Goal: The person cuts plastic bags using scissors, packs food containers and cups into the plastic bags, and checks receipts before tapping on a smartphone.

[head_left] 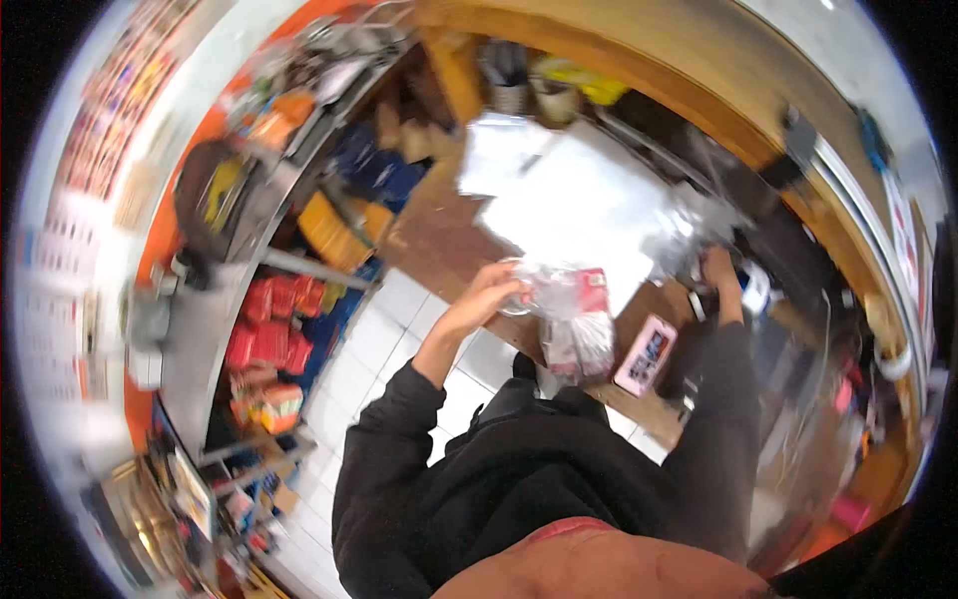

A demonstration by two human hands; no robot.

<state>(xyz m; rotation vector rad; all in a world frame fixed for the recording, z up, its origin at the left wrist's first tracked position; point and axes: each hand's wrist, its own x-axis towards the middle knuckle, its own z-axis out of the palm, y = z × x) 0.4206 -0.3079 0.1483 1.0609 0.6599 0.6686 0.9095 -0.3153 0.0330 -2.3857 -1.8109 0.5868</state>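
My left hand [489,298] is closed on a piece of clear plastic that looks like a bag [547,288], above the near edge of the brown table. Just beyond the fingers, a red and white packet [593,292] shows partly behind the plastic. Below it lies a pale bundle in clear wrapping [579,347]. My right hand [720,270] reaches to the table's right side, near crumpled clear plastic [687,222] and a white rounded object [754,290]. Its fingers are blurred, so a hold cannot be made out. A pink phone [647,354] lies between my arms.
White sheets [589,200] cover much of the table [434,225]. A wooden shelf beam [639,50] runs above the far side. At left stands a metal rack [225,329] with red packets [267,334]. White floor tiles [374,324] show below the table.
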